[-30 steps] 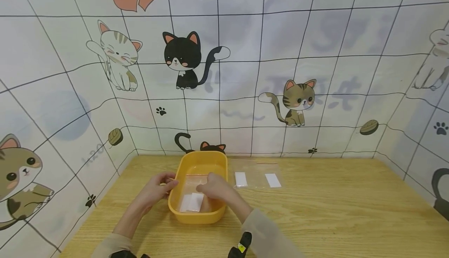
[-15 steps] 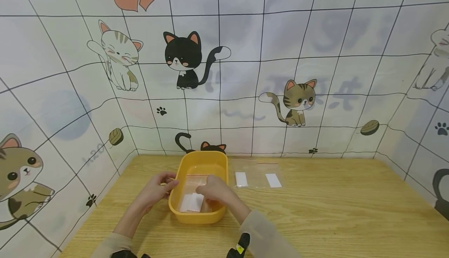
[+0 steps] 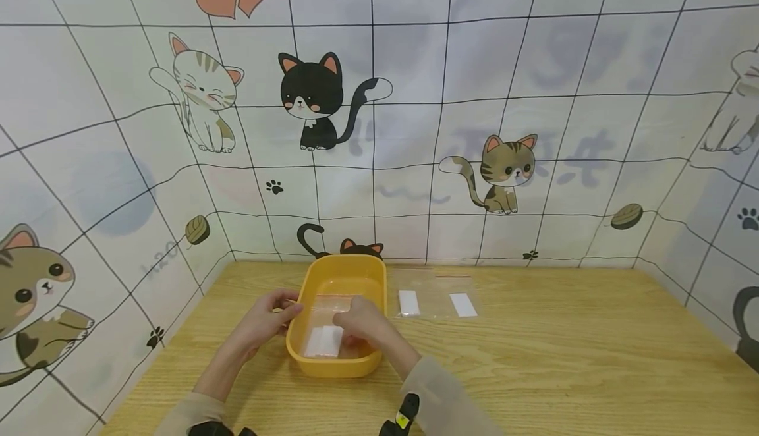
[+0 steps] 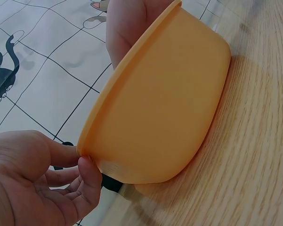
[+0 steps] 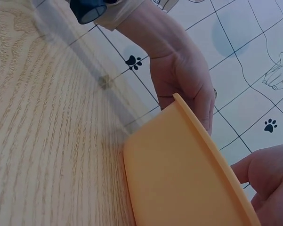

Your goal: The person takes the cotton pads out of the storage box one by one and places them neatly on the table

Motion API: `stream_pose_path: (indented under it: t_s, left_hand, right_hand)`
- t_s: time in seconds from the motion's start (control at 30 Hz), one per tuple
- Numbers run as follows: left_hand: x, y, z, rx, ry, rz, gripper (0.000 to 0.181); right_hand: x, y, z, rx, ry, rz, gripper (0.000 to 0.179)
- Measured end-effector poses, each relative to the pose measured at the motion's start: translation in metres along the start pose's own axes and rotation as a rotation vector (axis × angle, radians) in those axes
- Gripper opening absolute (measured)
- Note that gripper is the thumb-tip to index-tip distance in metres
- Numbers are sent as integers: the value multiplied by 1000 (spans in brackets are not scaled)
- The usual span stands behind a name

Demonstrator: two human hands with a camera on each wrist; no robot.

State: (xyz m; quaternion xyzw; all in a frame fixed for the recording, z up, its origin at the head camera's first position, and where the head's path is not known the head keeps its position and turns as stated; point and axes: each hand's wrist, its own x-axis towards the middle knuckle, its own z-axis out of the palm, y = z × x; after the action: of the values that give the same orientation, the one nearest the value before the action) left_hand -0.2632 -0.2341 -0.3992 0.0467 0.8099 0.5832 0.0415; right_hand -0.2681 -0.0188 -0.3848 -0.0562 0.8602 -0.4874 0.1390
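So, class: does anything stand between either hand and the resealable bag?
Left hand: yes, the left wall of the yellow tub, which it holds by the rim. Right hand: nothing visible; it reaches inside, right at the resealable bag, though contact is unclear.

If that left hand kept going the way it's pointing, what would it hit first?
The yellow plastic tub: the left hand touches it, so there's no gap. Past that side, perhaps the clear zip bag inside, though depth is unclear.
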Motion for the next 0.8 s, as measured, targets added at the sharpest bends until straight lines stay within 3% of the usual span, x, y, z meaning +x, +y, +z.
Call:
stream_pose_path:
  t_s: [0.8]
  left_hand:
    - [2, -1, 0, 8, 17, 1, 33]
  right_hand:
    - [5, 7, 9, 116, -3, -67, 21]
